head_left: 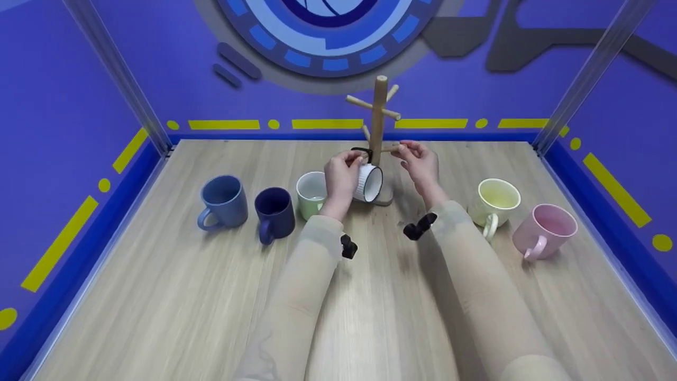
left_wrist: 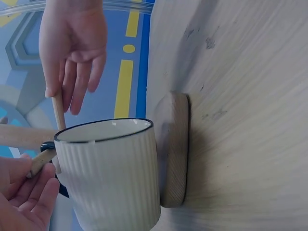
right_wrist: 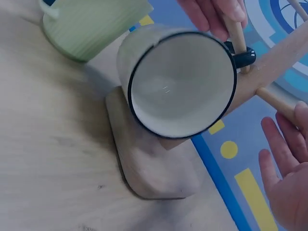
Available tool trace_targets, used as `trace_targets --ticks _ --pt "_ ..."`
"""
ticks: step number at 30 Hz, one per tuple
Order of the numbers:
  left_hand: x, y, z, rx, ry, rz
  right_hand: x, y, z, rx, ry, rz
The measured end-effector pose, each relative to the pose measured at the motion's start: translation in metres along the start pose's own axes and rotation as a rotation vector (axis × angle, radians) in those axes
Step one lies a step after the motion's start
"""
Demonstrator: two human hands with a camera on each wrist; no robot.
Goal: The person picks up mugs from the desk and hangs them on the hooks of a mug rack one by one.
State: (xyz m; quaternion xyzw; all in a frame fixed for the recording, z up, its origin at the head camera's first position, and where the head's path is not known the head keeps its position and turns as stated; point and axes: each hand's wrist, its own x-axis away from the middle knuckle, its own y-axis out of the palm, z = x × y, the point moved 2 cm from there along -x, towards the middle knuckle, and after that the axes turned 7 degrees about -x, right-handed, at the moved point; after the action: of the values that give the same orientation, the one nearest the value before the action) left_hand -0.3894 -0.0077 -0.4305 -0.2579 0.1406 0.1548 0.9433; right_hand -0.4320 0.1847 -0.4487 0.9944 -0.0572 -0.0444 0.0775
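A wooden mug tree [head_left: 377, 119] stands at the back middle of the table. From one of its lower pegs [left_wrist: 42, 161] hangs a white ribbed mug [head_left: 370, 184] with a black rim and black handle [right_wrist: 244, 58], tilted with its mouth facing sideways. The handle loops round that peg. My left hand [head_left: 340, 179] pinches the end of the same peg between thumb and fingers, beside the mug. On the opposite side, my right hand [head_left: 422, 168] pinches the end of another lower peg [right_wrist: 276, 104], its other fingers loosely extended.
Left of the tree stand a green mug [head_left: 311, 203], a dark navy mug [head_left: 276, 214] and a blue mug [head_left: 226, 203]. A pale yellow mug [head_left: 494, 203] and a pink mug [head_left: 545, 233] stand on the right. Blue-purple panels [head_left: 296, 100] wall the table.
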Motion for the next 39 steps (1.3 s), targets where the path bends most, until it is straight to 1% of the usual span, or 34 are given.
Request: trace_targets --ticks 3,6,9,11,15,19,22,25,29,34,37,38,39 --pt "-0.004 -0.002 -0.001 0.01 -0.016 -0.013 0.005 -0.005 0.003 0.048 -0.042 0.01" --pt "-0.009 -0.004 -0.003 0.026 -0.051 -0.018 0.013 -0.007 0.004 0.086 -0.077 0.021" --pt "-0.015 -0.005 -0.004 0.028 -0.075 -0.019 0.023 -0.006 0.006 0.086 -0.127 0.046" --pt "-0.02 -0.005 -0.004 0.018 -0.084 -0.02 0.03 -0.003 0.007 0.084 -0.166 0.077" --pt "-0.027 -0.004 -0.004 -0.002 -0.08 -0.01 0.045 0.006 0.009 0.077 -0.239 0.141" --pt "-0.032 -0.003 -0.004 -0.006 -0.068 0.007 0.057 0.018 0.01 0.062 -0.322 0.177" --pt "-0.035 0.0 -0.004 -0.004 -0.066 0.004 0.064 0.024 0.011 0.098 -0.38 0.211" --pt "-0.036 0.003 -0.004 -0.009 -0.07 0.005 0.072 0.03 0.012 0.171 -0.425 0.232" --pt "-0.037 0.006 -0.004 -0.032 -0.068 0.008 0.08 0.038 0.013 0.257 -0.474 0.236" --pt "-0.037 0.008 -0.003 -0.083 -0.052 -0.018 0.083 0.041 0.015 0.291 -0.528 0.248" --pt "-0.034 0.007 0.002 -0.131 -0.051 -0.047 0.084 0.039 0.015 0.302 -0.553 0.249" --pt "-0.032 0.007 0.004 -0.147 -0.043 -0.054 0.084 0.039 0.015 0.308 -0.561 0.25" --pt "-0.028 0.006 0.007 -0.158 -0.017 -0.056 0.085 0.038 0.015 0.314 -0.569 0.249"
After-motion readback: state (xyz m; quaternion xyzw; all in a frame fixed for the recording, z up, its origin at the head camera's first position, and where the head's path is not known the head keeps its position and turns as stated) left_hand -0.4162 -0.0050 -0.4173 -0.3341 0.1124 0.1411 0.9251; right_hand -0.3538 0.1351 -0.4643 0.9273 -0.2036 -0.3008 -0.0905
